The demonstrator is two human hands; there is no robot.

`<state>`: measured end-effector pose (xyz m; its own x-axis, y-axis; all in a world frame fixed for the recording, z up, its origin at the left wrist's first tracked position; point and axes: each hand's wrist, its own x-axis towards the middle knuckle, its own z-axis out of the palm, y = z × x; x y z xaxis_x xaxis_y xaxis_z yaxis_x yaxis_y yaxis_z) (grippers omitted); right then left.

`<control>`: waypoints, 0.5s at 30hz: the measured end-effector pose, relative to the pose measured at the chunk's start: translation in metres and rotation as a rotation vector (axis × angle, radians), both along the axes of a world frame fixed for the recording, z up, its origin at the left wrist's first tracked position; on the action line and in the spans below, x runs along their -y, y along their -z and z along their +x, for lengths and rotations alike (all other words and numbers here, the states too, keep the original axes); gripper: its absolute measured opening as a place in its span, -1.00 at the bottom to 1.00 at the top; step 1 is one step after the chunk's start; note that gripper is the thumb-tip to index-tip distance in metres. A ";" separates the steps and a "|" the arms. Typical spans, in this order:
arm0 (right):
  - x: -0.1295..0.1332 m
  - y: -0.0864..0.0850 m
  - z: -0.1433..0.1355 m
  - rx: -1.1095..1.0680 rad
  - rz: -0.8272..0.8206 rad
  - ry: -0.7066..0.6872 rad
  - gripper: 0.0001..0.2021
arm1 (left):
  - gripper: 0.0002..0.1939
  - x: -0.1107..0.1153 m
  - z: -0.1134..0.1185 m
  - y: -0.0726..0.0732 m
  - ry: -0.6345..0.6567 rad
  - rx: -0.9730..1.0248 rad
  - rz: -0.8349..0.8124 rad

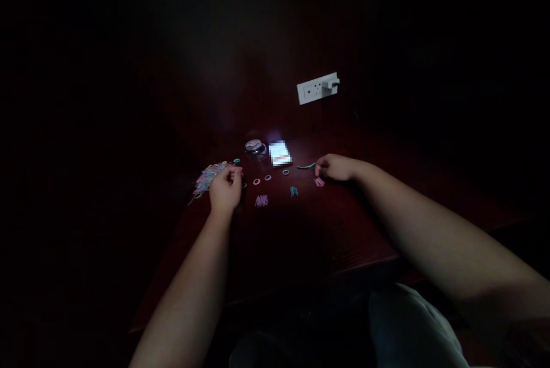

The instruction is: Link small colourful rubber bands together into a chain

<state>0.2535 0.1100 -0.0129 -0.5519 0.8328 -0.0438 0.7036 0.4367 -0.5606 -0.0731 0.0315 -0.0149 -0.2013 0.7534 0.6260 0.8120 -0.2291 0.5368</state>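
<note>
Across the centre and lower middle of the frame I see a dark red table (352, 242), bearing a pile of coloured bands (203, 182) left of centre. My left hand (224, 189) curls over the pile's right side and my right hand (337, 167) bends down right of centre; I cannot tell whether either grips anything. Between them glows a lit screen (279, 153), then a green strip (306, 167) runs up to the right fingertips, with a pink cluster (318, 182) just below.
</note>
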 end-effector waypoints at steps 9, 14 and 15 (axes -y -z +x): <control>0.002 0.003 0.002 -0.070 -0.026 0.079 -0.84 | -0.68 0.003 -0.038 0.020 -0.502 -0.018 -0.275; -0.004 0.009 0.004 -0.146 -0.045 0.138 -0.85 | -0.65 0.031 -0.069 0.026 -0.578 -0.141 -0.310; -0.005 0.009 0.003 -0.149 -0.055 0.125 -0.86 | -0.66 0.037 -0.076 0.027 -0.566 -0.161 -0.332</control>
